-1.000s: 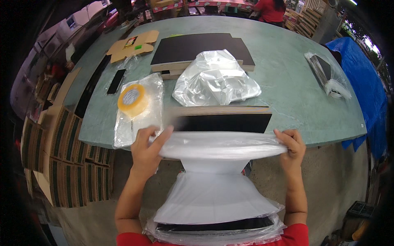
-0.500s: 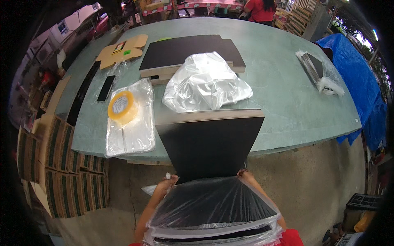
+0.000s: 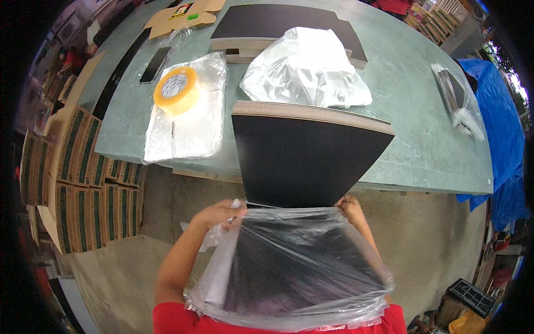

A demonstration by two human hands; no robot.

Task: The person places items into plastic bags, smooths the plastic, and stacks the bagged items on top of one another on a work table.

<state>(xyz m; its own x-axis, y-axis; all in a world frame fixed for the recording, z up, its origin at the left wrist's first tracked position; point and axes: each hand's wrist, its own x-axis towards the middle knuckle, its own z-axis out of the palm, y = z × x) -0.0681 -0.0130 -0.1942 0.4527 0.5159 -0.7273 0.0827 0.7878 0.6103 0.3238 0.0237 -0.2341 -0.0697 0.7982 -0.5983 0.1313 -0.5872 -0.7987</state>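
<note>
A concrete floor [image 3: 439,239] lies under a wide, pale green bench [image 3: 414,83], its edges curved by the lens. A blue tarp [image 3: 495,128] hangs past its right end, and piled brown cartons [image 3: 83,217] stand below its left end. At the bench's near edge, in front of a person in red, a thick black stack [image 3: 308,158] stands tilted, black face toward the person, pale layered edges uppermost. Its lower end meets the rim of a clear plastic bag [image 3: 300,261] spread before the person's body; darkness shows through the film, though whether the stack runs inside cannot be told.

Farther back lie dark boards [image 3: 267,22], with a crumpled, shiny plastic bundle [image 3: 311,72] overlapping their front. To the left is a flat plastic packet [image 3: 194,131]; at the right end, a wrapped pack [image 3: 457,100]. Flattened brown cardboard [image 3: 183,16] sits at the far left.

A yellow tape roll [image 3: 190,99] rests on the packet. The person's left grip [image 3: 223,213] is closed on the bag's left rim; the right grip [image 3: 350,209] pinches the right corner. Smallest is a black slab [image 3: 154,65] beside the packet.
</note>
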